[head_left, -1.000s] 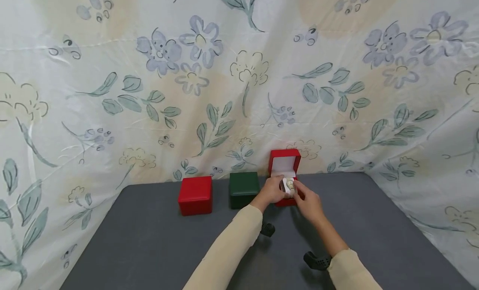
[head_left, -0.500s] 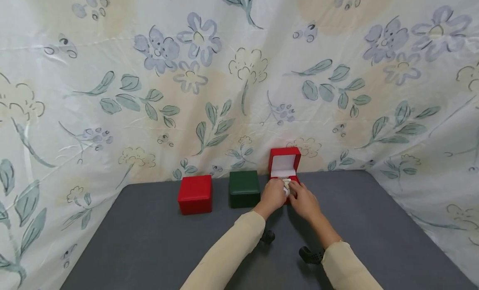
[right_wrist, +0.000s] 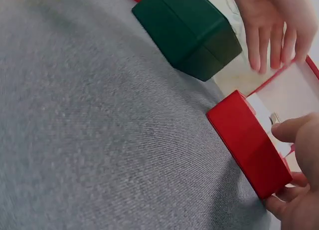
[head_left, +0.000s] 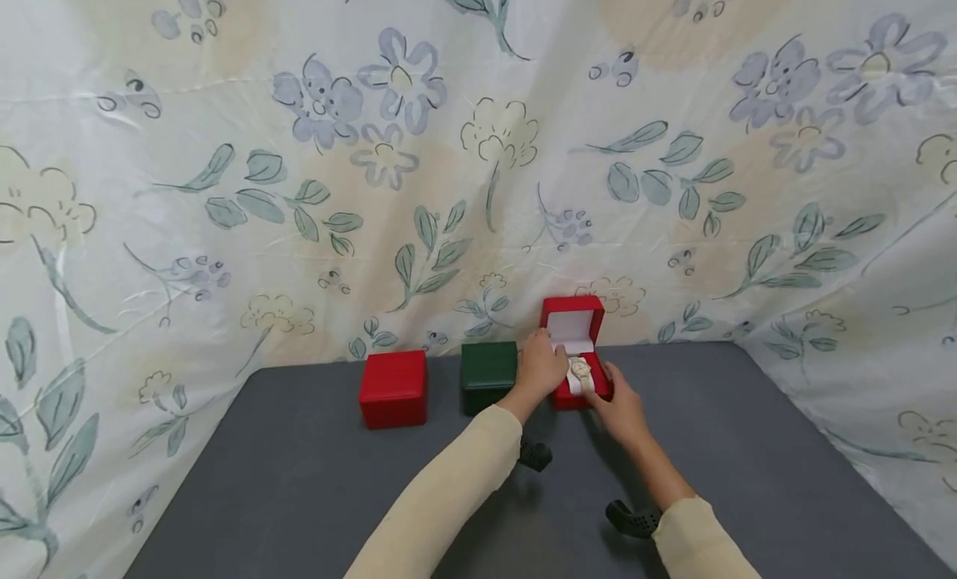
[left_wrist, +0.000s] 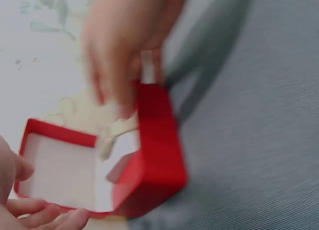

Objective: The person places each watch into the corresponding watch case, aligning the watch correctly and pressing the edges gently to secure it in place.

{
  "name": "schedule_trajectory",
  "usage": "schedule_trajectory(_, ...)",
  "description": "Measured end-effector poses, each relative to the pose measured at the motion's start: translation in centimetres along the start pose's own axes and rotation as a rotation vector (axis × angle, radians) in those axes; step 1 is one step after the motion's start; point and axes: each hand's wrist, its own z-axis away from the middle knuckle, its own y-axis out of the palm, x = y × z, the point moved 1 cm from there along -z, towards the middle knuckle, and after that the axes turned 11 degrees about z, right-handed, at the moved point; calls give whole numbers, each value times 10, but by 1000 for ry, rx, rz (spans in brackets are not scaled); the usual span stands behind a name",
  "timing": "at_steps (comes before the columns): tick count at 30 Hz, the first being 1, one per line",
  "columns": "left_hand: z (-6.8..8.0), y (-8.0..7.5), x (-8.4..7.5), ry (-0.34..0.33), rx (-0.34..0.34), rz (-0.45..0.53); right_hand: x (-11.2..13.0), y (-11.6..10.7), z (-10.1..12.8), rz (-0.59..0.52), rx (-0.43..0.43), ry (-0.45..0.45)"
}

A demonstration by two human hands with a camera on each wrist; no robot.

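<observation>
An open red watch box [head_left: 571,403] stands at the back of the table, its white-lined lid [head_left: 571,326] raised. Inside, a gold-toned watch [head_left: 580,368] lies around a white cushion. My left hand [head_left: 540,366] is at the lid's left side, with its fingers [left_wrist: 42,217] extended along the lid's edge. With the thumb over the cushion side and the fingers on the outer wall, my right hand [head_left: 622,406] holds the box at its right front corner. In the left wrist view the right hand is blurred.
A closed green box [head_left: 489,378] stands just left of the open one, close to my left hand. Farther left is a closed red box [head_left: 393,390]. A floral cloth [head_left: 493,188] hangs behind the grey table [head_left: 299,479].
The watch on its cushion has gone down into the red box and both hands have let go of it. My left hand moved left to the lid; my right moved to the box's right side.
</observation>
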Motion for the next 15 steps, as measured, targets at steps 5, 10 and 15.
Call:
schedule_trajectory(5,-25,-13,-11,-17,-70,87,-8,-4,-2,-49,67,135)
schedule_trajectory(10,-43,-20,-13,2,-20,70,-10,-1,-2,-63,40,173)
schedule_trajectory(15,-52,-20,-17,-45,4,95,-7,1,-2,-99,34,224)
